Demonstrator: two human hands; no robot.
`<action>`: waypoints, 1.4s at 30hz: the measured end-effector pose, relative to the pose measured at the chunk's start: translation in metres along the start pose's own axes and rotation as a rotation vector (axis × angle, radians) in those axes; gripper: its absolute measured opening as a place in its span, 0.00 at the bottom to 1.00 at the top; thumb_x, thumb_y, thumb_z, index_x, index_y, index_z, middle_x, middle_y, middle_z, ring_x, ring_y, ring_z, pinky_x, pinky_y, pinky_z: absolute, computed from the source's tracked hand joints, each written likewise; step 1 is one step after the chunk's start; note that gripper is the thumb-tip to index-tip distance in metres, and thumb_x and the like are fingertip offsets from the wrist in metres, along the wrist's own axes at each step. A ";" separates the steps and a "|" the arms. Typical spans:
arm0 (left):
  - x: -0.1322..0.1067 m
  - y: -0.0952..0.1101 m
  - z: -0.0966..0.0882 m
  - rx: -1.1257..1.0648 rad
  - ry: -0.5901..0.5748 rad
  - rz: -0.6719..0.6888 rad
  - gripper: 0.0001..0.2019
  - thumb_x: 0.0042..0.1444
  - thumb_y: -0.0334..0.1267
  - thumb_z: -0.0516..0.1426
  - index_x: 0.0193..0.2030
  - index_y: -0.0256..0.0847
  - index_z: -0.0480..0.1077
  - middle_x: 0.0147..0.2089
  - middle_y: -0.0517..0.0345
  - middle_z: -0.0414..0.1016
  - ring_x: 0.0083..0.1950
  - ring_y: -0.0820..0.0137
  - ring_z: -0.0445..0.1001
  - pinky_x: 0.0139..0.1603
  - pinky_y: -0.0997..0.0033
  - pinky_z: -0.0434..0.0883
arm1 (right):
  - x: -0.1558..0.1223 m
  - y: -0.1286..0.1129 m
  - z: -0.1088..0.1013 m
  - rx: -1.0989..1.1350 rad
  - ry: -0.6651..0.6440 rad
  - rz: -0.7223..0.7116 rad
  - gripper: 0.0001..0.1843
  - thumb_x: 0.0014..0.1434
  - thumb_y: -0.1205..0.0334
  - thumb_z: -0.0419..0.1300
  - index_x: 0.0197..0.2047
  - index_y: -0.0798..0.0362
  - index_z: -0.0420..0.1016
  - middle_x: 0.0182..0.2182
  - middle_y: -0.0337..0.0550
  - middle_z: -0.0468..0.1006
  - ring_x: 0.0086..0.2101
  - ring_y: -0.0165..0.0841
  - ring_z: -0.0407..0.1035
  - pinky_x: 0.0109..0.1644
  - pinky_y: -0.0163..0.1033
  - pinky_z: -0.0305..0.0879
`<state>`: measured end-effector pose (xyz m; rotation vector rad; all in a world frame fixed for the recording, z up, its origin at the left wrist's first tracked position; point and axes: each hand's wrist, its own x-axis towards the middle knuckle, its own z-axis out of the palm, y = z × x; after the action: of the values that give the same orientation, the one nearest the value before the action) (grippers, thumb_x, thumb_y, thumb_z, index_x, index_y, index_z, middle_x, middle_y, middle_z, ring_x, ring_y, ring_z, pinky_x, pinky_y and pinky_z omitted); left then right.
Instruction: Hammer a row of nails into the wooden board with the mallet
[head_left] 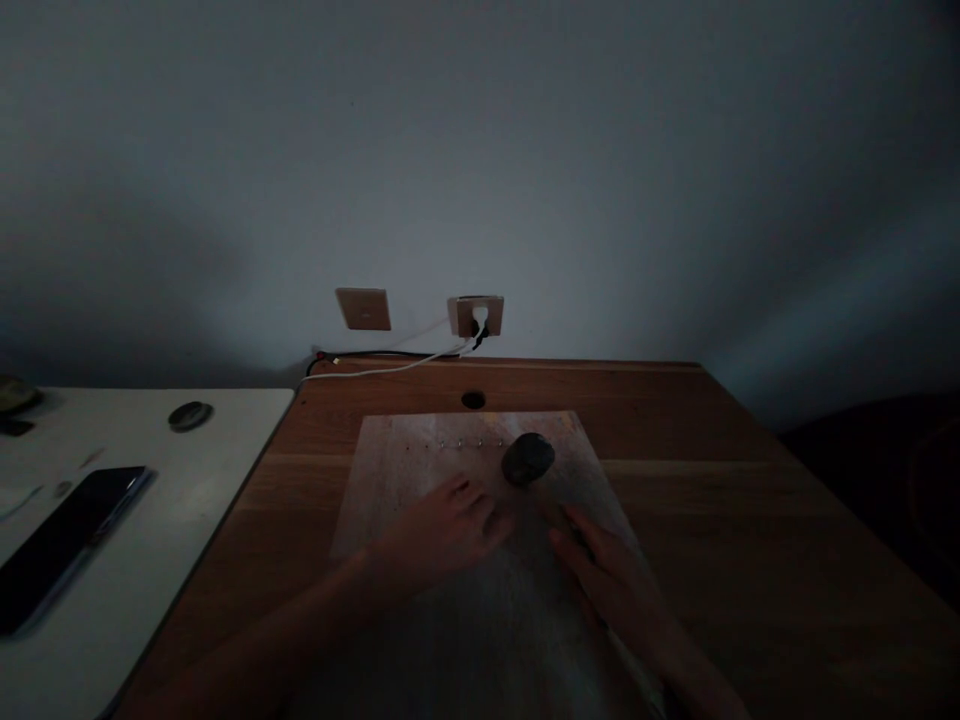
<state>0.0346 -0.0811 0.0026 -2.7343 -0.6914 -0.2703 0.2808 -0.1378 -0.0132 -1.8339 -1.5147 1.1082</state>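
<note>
A pale board (390, 470) lies on the wooden desk (720, 500), with a short row of small nails (469, 442) standing near its far edge. My right hand (611, 580) is closed around a handle whose dark hammer head (527, 459) hovers just right of the nail row. My left hand (442, 532) rests on the board below the nails. Its fingers are curled together, and the dim light hides whatever is between the fingertips.
A white table (172, 560) adjoins the desk on the left, carrying a dark phone (67, 540) and a small round dark object (190, 415). A cable hole (472, 400) sits behind the board. A white cable (390, 368) runs from the wall socket (476, 315).
</note>
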 end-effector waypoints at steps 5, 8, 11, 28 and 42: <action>-0.022 -0.048 0.008 -0.340 0.035 -0.400 0.12 0.68 0.33 0.55 0.54 0.45 0.76 0.46 0.57 0.83 0.48 0.67 0.80 0.53 0.65 0.76 | 0.000 0.004 0.003 -0.054 -0.051 0.050 0.35 0.67 0.38 0.54 0.66 0.53 0.75 0.43 0.51 0.84 0.46 0.48 0.79 0.48 0.48 0.75; -0.034 -0.076 0.023 -0.597 0.164 -0.746 0.09 0.66 0.33 0.57 0.48 0.44 0.79 0.46 0.58 0.84 0.47 0.70 0.81 0.53 0.69 0.78 | 0.000 0.002 0.006 -0.039 -0.082 0.057 0.36 0.67 0.36 0.54 0.67 0.52 0.74 0.43 0.50 0.84 0.45 0.48 0.79 0.46 0.49 0.76; -0.039 -0.088 0.037 -0.678 0.208 -0.847 0.08 0.63 0.33 0.58 0.45 0.44 0.79 0.46 0.58 0.85 0.49 0.68 0.82 0.57 0.66 0.78 | 0.000 -0.004 0.009 -0.007 -0.143 0.086 0.39 0.67 0.34 0.51 0.69 0.52 0.71 0.33 0.46 0.82 0.34 0.45 0.79 0.35 0.47 0.74; -0.040 -0.086 0.048 -0.680 0.136 -0.798 0.07 0.62 0.31 0.60 0.42 0.43 0.80 0.45 0.57 0.83 0.50 0.65 0.79 0.58 0.62 0.75 | 0.028 -0.058 0.035 0.155 -0.328 -0.106 0.20 0.69 0.41 0.53 0.45 0.50 0.70 0.21 0.31 0.66 0.16 0.27 0.59 0.18 0.33 0.53; -0.041 -0.085 0.051 -0.699 0.136 -0.922 0.20 0.53 0.26 0.61 0.54 0.39 0.76 0.51 0.50 0.82 0.55 0.59 0.79 0.61 0.59 0.76 | 0.046 -0.089 0.060 0.005 -0.344 -0.194 0.16 0.71 0.50 0.50 0.49 0.52 0.70 0.22 0.34 0.69 0.20 0.32 0.65 0.25 0.38 0.58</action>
<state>-0.0377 -0.0103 -0.0341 -2.6881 -2.1022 -1.0461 0.1845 -0.0783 0.0135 -1.5075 -1.8341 1.3799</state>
